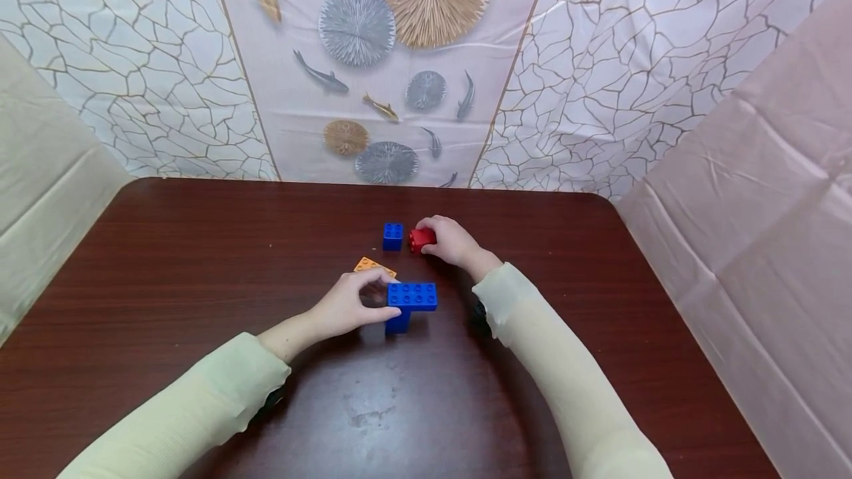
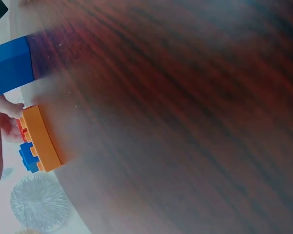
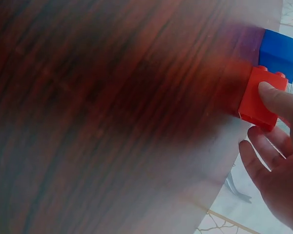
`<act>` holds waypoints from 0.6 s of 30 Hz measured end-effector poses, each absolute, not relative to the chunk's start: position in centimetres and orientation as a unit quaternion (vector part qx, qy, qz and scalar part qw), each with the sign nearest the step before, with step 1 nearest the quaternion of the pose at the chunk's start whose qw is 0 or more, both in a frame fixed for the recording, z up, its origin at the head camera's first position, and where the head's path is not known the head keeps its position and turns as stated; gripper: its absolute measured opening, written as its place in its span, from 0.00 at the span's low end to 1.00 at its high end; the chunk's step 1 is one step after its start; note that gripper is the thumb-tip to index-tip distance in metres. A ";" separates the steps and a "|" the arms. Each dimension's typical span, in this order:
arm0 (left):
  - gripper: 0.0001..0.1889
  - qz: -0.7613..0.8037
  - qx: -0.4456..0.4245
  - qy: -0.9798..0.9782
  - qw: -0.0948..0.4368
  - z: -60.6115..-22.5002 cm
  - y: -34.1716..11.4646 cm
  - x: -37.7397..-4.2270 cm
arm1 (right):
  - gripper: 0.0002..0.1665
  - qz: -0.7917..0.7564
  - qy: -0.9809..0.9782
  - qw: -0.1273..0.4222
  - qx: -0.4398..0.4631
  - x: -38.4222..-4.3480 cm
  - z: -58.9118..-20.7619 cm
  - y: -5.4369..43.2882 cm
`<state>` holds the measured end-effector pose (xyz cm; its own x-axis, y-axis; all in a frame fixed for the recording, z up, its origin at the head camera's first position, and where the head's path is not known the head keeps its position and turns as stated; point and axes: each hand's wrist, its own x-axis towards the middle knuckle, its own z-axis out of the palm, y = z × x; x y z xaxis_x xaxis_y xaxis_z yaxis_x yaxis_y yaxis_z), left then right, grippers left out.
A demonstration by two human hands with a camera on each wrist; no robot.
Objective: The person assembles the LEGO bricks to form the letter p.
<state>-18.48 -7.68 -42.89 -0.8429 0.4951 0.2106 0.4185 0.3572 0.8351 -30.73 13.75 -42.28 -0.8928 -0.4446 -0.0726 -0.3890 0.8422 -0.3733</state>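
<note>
My left hand holds a blue eight-stud brick at its left end, thumb at the front and fingers behind. That brick sits on a smaller blue brick, overhanging it to the right. In the left wrist view only part of the blue bricks shows. Farther back, my right hand pinches a red brick that lies on its side, studs facing left in the head view. Just left of it stands a blue four-stud brick. An orange brick lies behind my left hand, partly covered in the head view.
Everything rests on a dark brown wooden table with rounded far corners. A patterned curtain hangs beyond the far edge, and pale cloth closes off the right side.
</note>
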 end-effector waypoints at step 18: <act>0.17 0.494 0.275 0.824 0.046 -42.8 -7.7 -18.4 | 0.24 -0.245 0.950 0.073 -0.180 -29.7 -41.6 14.8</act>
<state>-18.44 -7.73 -42.84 -0.8442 0.4990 0.1959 0.4078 0.3607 0.8388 -29.74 14.80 -41.55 -0.9247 -0.3773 -0.0497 -0.3060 0.8148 -0.4924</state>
